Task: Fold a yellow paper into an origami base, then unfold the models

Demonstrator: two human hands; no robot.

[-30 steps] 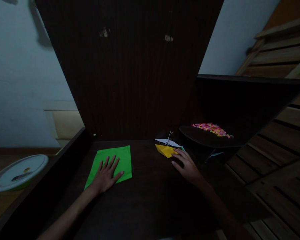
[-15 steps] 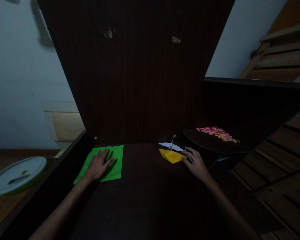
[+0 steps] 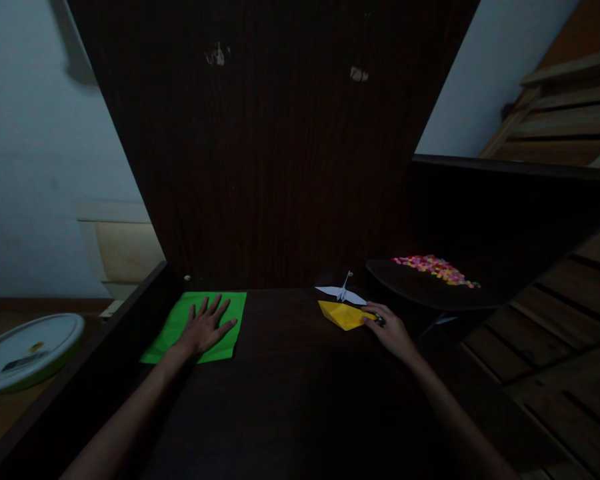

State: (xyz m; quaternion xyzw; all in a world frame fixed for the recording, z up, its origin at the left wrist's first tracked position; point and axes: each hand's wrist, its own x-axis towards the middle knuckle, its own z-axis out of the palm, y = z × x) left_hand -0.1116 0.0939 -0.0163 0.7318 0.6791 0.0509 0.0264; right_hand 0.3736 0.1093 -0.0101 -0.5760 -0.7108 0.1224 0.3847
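A: Green sheet (image 3: 190, 327) pinned flat by left hand (image 3: 203, 329), fingers spread, now shifted toward counter's (image 3: 300, 387) left edge.

B: Yellow folded paper (image 3: 344, 314) now touched by right hand (image 3: 393, 331), fingers together; grip can't be told.

green paper sheets (image 3: 195, 325) 1 | yellow folded papers (image 3: 344, 315) 1 | white paper cranes (image 3: 341, 291) 1 | plates (image 3: 23, 351) 1 — hands 2: left hand (image 3: 205, 328), right hand (image 3: 393, 331)
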